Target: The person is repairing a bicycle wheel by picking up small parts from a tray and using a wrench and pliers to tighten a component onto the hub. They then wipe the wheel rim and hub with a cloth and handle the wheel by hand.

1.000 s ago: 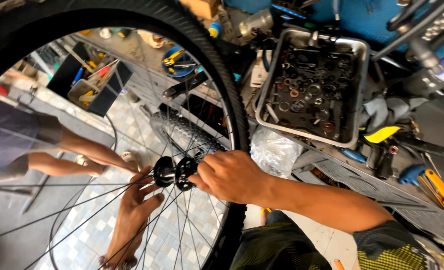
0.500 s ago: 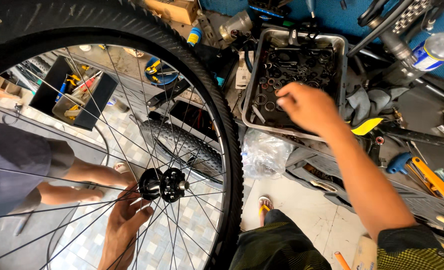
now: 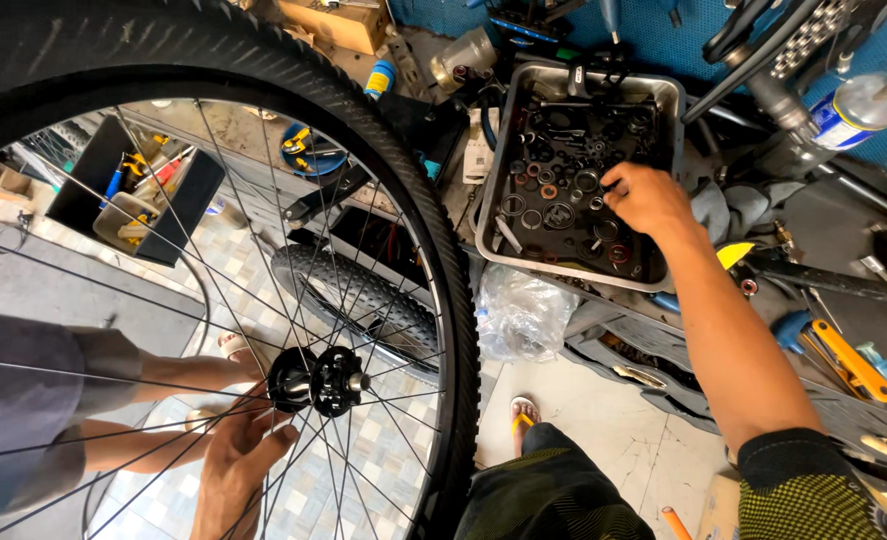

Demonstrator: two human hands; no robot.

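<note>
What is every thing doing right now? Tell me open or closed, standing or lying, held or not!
Bicycle wheel: upright, tyre on.
Hub: black, left hand's fingers right beneath it.
Left hand: open, behind the spokes.
Right hand: reaching into the tray, fingers among the small parts.
Metal tray: lying flat, full of rings and washers.
Plastic bag: crumpled under the tray.
Spray can: lying tilted.

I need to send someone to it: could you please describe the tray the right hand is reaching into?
Right of the big bicycle wheel, on the cluttered workbench, sits a rectangular metal tray. Unlike its neighbours, it is full of small dark rings and washers.
</note>
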